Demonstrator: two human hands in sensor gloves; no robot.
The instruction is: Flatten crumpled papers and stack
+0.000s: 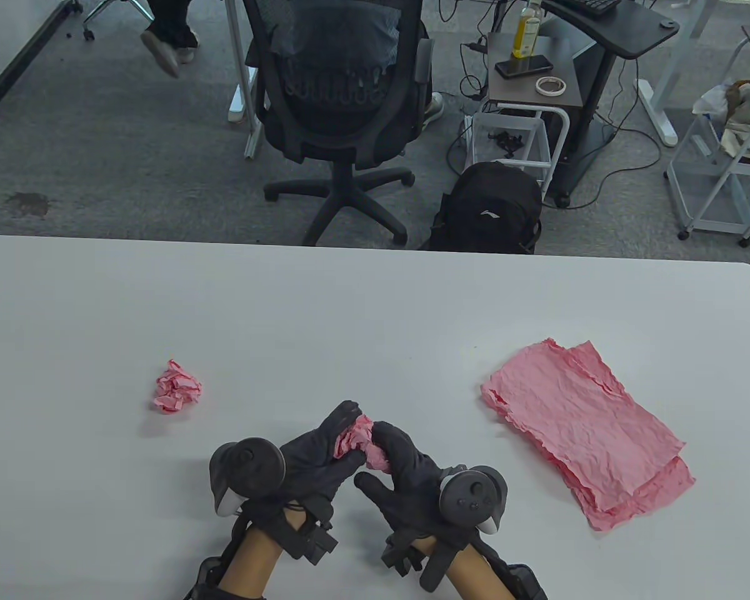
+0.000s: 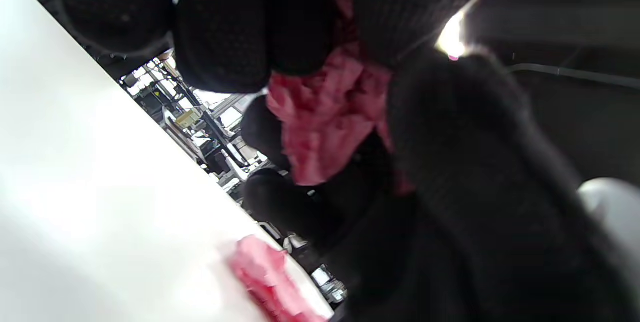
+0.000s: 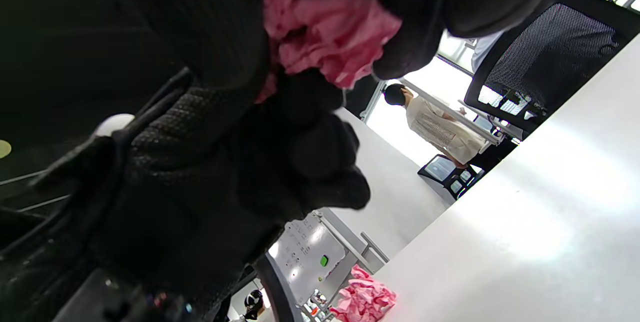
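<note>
Both gloved hands hold one crumpled pink paper ball (image 1: 361, 442) just above the white table (image 1: 375, 300), near its front edge. My left hand (image 1: 325, 453) grips the ball's left side and my right hand (image 1: 395, 459) grips its right side. The ball shows between the fingers in the left wrist view (image 2: 325, 112) and in the right wrist view (image 3: 325, 22). A second crumpled pink ball (image 1: 176, 387) lies on the table to the left; it also shows in the right wrist view (image 3: 365, 299). A stack of flattened pink sheets (image 1: 587, 431) lies at the right, also in the left wrist view (image 2: 270, 277).
Beyond the table's far edge stand a black office chair (image 1: 344, 94), a black backpack (image 1: 490, 209) and a small side table (image 1: 531, 69) holding a bottle, a phone and a tape roll.
</note>
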